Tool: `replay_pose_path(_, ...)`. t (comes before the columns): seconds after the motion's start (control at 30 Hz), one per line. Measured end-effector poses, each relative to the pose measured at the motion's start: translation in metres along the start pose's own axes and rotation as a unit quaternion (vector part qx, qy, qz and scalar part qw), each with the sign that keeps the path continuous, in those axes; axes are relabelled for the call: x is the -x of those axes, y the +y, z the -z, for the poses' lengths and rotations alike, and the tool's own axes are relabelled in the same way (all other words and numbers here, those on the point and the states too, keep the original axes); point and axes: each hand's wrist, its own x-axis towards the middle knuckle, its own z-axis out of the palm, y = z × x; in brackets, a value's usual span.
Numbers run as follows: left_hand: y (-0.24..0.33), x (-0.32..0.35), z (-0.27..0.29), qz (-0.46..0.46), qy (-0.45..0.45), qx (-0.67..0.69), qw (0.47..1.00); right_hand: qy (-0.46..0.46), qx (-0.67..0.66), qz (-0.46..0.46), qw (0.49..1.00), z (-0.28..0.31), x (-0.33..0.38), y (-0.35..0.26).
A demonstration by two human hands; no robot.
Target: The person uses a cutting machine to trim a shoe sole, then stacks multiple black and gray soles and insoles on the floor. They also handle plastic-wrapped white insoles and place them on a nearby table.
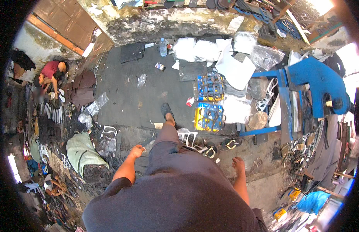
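I look straight down my own body in a dark grey shirt and trousers. My left hand (137, 150) hangs at my side with loosely curled fingers and holds nothing. My right hand (238, 163) also hangs free beside my hip, fingers curled, nothing in it. One foot in a dark sandal (166, 110) is stepped forward onto a dark floor mat (148, 92). Black and white cut sandal-strap pieces (195, 141) lie on the ground just ahead of my legs, nearest my right hand.
Two stacks of blue and yellow sandal parts (209, 101) sit ahead. A blue press machine (316, 86) stands at the right. White sacks (195, 49) and a water bottle (163, 47) lie by the far wall. A person in a red shirt (52, 73) crouches at the left among soles.
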Motion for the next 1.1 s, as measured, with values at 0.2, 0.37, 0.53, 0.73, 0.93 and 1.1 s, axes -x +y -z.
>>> replay_pose_path(0.2,0.071,-0.058,0.115,0.065,-0.013,0.119,0.991,-0.001,0.114,-0.098,0.989,-0.05,-0.069,-0.133)
replay_pose_path(0.37,0.035,-0.114,0.202,0.014,0.093,0.172,0.981,-0.059,0.117,0.071,0.989,-0.143,-0.181,-0.339)
replay_pose_path(0.53,0.029,-0.106,0.218,0.048,0.105,0.185,0.976,-0.122,0.154,0.17,0.966,-0.212,-0.274,-0.544)
replay_pose_path(0.73,0.066,-0.041,0.194,0.18,0.035,0.1,0.978,-0.171,0.315,0.19,0.914,-0.315,-0.438,-0.635)
replay_pose_path(0.93,0.119,-0.089,0.175,0.269,-0.032,0.076,0.96,-0.183,0.399,0.234,0.868,-0.452,-0.596,-0.671)
replay_pose_path(1.1,0.134,-0.157,0.181,0.321,-0.046,0.084,0.942,-0.135,0.417,0.288,0.851,-0.541,-0.692,-0.718)
